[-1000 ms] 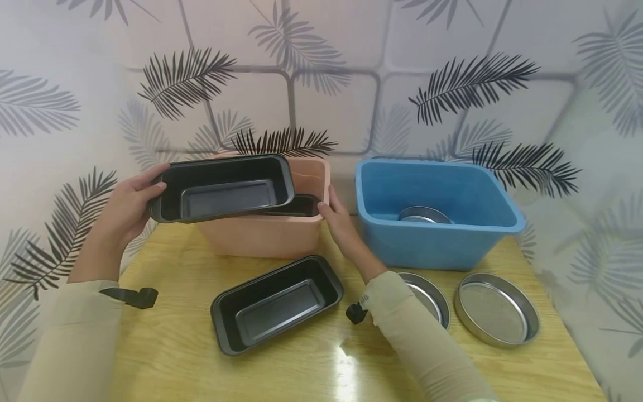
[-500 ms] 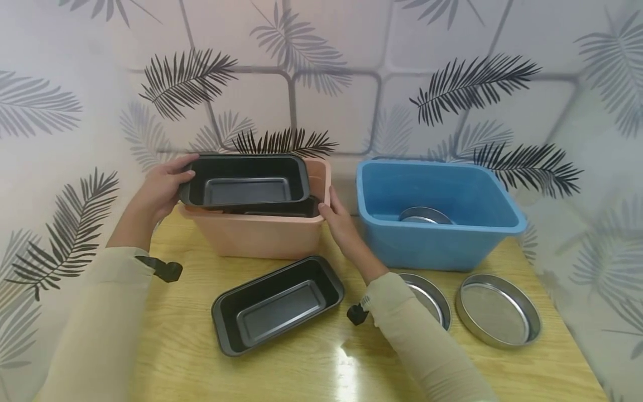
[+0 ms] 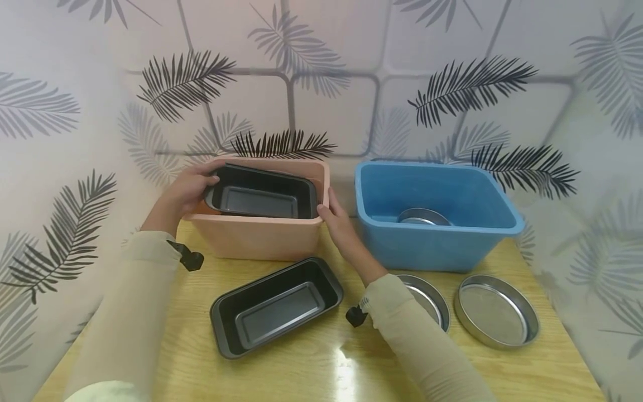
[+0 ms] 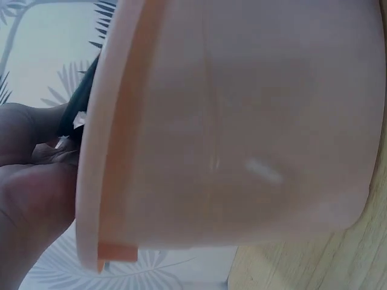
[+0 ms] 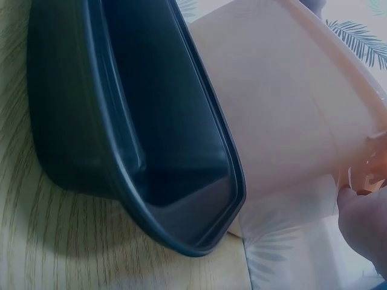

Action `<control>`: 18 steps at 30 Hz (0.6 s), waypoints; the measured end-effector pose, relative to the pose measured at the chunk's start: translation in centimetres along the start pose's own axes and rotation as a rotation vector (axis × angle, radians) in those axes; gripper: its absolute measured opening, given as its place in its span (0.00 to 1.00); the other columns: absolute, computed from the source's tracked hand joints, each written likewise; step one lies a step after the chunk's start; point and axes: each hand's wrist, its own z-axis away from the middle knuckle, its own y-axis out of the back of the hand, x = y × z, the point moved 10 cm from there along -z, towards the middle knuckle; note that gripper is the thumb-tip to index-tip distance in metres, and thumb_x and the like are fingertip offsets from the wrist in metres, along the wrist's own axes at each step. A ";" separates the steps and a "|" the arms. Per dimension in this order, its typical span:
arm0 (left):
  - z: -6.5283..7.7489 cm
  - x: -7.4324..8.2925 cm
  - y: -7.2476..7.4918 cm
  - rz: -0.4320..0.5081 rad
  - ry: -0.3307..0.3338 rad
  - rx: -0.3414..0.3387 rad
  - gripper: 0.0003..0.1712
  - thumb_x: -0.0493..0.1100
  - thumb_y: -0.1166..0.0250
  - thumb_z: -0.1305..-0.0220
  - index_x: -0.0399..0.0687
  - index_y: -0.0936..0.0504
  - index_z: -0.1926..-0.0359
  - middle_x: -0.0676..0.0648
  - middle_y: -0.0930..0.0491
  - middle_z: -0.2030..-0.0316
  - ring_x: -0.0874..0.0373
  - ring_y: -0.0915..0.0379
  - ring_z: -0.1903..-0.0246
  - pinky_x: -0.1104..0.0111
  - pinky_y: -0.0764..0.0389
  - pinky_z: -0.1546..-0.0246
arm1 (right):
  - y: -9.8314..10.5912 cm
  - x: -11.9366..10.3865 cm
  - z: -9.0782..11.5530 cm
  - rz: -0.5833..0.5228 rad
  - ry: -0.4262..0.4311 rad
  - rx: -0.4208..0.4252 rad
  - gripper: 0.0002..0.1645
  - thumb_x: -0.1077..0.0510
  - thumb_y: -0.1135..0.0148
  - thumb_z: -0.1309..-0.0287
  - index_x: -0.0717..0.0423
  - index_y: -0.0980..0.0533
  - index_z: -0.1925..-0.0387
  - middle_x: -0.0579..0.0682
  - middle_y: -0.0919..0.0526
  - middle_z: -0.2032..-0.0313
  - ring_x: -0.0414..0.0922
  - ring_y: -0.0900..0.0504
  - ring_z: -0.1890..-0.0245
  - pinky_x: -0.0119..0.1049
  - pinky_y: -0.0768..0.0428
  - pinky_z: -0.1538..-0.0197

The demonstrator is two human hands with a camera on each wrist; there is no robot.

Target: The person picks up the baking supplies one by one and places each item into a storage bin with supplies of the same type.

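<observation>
A dark loaf pan (image 3: 258,198) sits tilted inside the peach plastic bin (image 3: 261,239), its left end higher than its right. My left hand (image 3: 187,192) pinches that left end, close over the bin's rim. In the left wrist view, the left hand (image 4: 36,181) shows at the rim with a dark edge of the pan between thumb and fingers. My right hand (image 3: 342,226) grips the bin's right rim, thumb at the front corner. On the table before the bin lies a second loaf pan (image 3: 280,314), upright and slightly angled.
A blue plastic bin (image 3: 427,248) stands to the right with a round metal pan (image 3: 424,214) inside. In front of it lie two more round pans, one (image 3: 497,312) in full view and another (image 3: 427,298) partly behind my right forearm. A patterned wall (image 3: 341,123) backs the wooden table (image 3: 191,346).
My left hand has moved right and down, bringing the loaf pan from above the peach bin's left side into it. The right hand has stayed at the rim.
</observation>
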 end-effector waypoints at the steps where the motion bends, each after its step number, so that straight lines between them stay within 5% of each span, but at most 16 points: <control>1: -0.2 -0.1 -0.1 -0.013 0.000 0.005 0.31 0.35 0.56 0.21 0.51 0.44 0.21 0.42 0.49 0.21 0.50 0.31 0.37 0.68 0.17 0.48 | 0.0 0.0 0.1 0.003 0.000 0.006 0.41 0.50 0.53 0.23 0.46 0.60 0.19 0.45 0.60 0.19 0.39 0.61 0.20 0.41 0.54 0.20; 9: -1.5 -1.1 -0.7 -0.026 0.028 0.017 0.31 0.31 0.55 0.24 0.45 0.41 0.22 0.41 0.51 0.22 0.57 0.28 0.47 0.73 0.18 0.53 | 0.2 0.3 -0.1 0.024 0.004 0.029 0.41 0.53 0.53 0.23 0.50 0.58 0.19 0.46 0.58 0.19 0.41 0.59 0.20 0.41 0.54 0.20; 18: -2.5 -1.6 -1.5 -0.059 0.013 -0.053 0.33 0.29 0.58 0.25 0.39 0.46 0.22 0.34 0.50 0.23 0.54 0.32 0.42 0.71 0.20 0.47 | 0.2 0.2 0.1 0.018 -0.001 0.029 0.42 0.49 0.51 0.24 0.50 0.58 0.19 0.46 0.58 0.19 0.40 0.59 0.20 0.40 0.54 0.20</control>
